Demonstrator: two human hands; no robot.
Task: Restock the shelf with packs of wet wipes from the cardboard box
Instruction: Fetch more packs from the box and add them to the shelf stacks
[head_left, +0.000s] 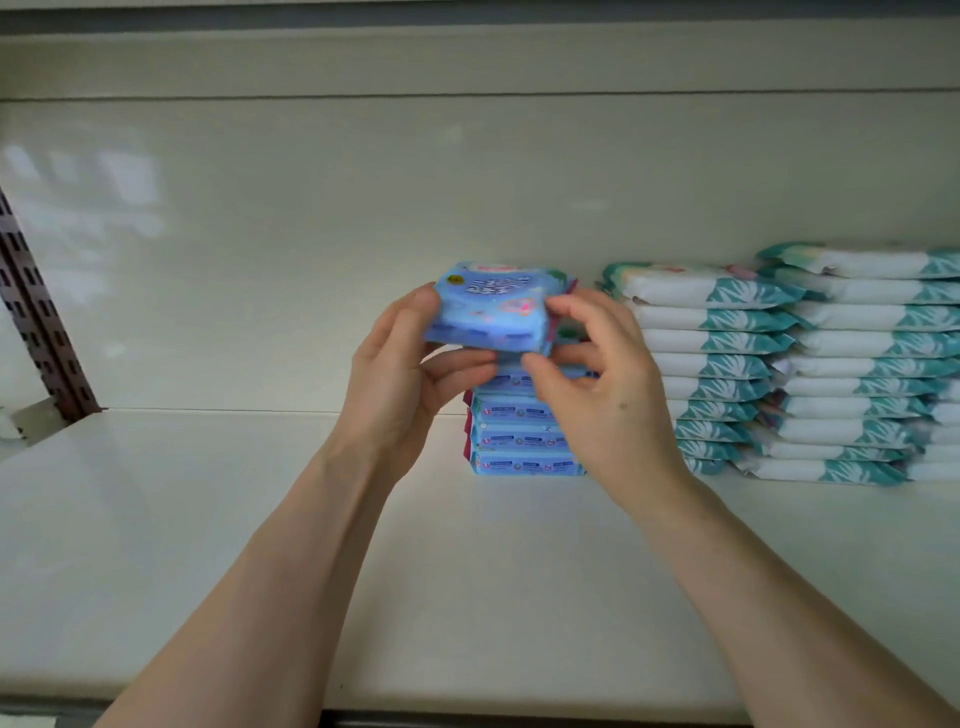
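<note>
1. you hold the blue pack of wet wipes (493, 306) in the air with both hands. it hangs just above the blue stack (519, 441), which stands at its 6 o'clock on the shelf (208, 519).
2. your left hand (400, 374) grips the pack's 9 o'clock end, with the thumb on top and the fingers (457, 364) curled beneath. your right hand (597, 384) pinches the 3 o'clock end in much the same way.
3. it may be two packs pressed together; the blur does not let you tell.
4. expect it to be light, soft and squashy in a slick film wrapper. it will probably sag in the middle and could slip from a loose hold.
5. take it by the short ends or support it flat from below. avoid the crimped seams, which give little purchase.
6. set it down flat and square, because the stack is narrow. a skewed pack could slide off toward the teal-and-white stacks (727, 364) at its 3 o'clock.
7. the cardboard box is out of view.
</note>
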